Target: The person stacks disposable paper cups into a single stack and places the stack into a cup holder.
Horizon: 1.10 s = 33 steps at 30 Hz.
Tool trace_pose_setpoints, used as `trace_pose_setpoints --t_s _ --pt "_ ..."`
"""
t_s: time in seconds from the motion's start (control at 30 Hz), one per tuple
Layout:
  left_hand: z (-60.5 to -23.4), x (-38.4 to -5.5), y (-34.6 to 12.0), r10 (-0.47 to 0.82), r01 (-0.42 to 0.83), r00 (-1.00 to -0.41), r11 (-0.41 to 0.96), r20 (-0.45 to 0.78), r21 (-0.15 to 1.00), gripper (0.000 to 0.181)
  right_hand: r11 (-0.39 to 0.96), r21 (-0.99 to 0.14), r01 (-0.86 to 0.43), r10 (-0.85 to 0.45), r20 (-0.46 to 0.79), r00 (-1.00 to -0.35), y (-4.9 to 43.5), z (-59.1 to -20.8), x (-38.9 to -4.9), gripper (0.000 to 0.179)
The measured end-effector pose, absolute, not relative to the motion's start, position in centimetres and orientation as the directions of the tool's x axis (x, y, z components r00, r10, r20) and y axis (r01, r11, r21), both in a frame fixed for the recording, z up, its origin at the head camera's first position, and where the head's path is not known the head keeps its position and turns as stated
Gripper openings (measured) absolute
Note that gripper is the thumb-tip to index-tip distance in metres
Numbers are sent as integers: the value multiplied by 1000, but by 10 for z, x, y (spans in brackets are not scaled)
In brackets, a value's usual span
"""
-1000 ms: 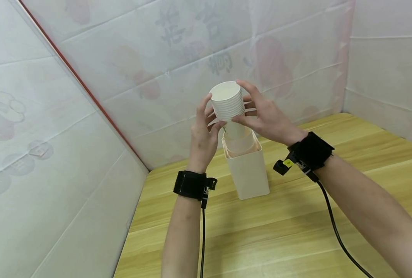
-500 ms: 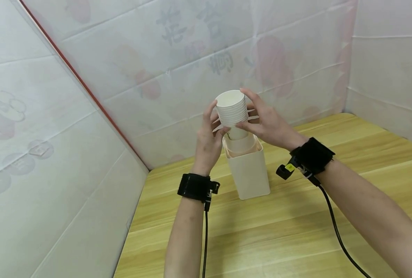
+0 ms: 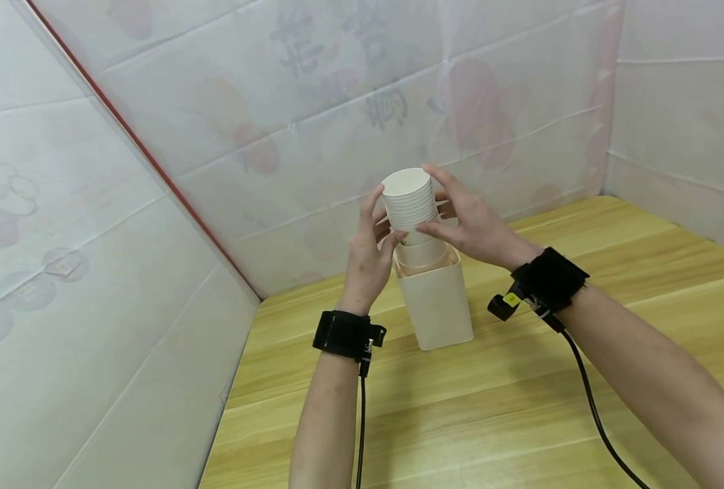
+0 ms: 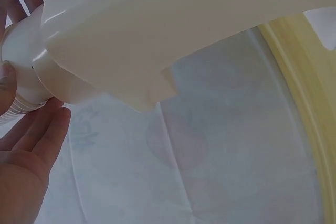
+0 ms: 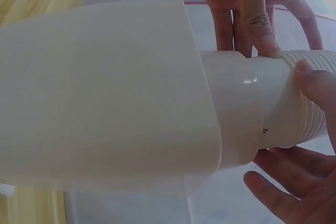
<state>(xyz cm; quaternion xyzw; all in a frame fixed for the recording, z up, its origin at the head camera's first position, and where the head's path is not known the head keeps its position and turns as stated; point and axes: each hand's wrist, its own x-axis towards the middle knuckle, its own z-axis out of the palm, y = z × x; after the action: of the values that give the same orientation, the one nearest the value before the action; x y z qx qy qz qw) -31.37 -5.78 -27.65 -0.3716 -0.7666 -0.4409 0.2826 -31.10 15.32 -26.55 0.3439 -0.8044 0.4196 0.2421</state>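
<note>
A stack of white paper cups point(image 3: 411, 204), rims upward, stands partly inside the round tube point(image 3: 420, 257) of a beige square-sided holder point(image 3: 438, 305). My left hand point(image 3: 367, 261) grips the stack from the left, thumb low and index finger near the top rim. On the opposite side my right hand point(image 3: 478, 227) holds it with thumb and fingers spread around the rims. In the right wrist view, the bottom cup point(image 5: 275, 100) enters the tube opening, and both thumbs press near the lowest rims. The cups' bottom end is hidden inside the tube.
The holder rests on a wood-grain table point(image 3: 460, 414). Pale printed sheeting point(image 3: 313, 156) forms walls behind and at both sides, with a red edge strip on the left. Black cables point(image 3: 594, 407) run from both wrist straps.
Both hands have lowered the cup stack and shifted it slightly right, so less of the bottom cup shows above the tube. The holder stays in place.
</note>
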Motion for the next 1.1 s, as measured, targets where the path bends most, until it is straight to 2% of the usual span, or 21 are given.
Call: trace_pose_setpoints --t_s 0.3,0.5,0.63,0.83,0.97,1.1 --pt "-279 -313 -60 337 828 -551 335 764 449 76 407 -504 -762 -356 680 -641 152 -268 -312 90" --pt "-286 -313 -61 343 796 -597 363 725 484 76 432 -506 -746 -375 652 -659 151 -275 -314 89" --pt "-290 -312 -63 357 770 -633 382 687 511 68 447 -523 -726 -377 626 -683 152 -280 -314 88" --pt "-299 -310 -65 350 703 -711 383 610 599 55 438 -574 -692 -365 590 -720 153 -288 -316 74" --pt "-302 -309 -67 323 691 -722 370 612 621 49 428 -600 -676 -361 572 -737 155 -292 -317 68" --pt "-304 -309 -69 297 690 -718 425 629 587 45 426 -618 -660 -356 557 -751 159 -295 -318 63"
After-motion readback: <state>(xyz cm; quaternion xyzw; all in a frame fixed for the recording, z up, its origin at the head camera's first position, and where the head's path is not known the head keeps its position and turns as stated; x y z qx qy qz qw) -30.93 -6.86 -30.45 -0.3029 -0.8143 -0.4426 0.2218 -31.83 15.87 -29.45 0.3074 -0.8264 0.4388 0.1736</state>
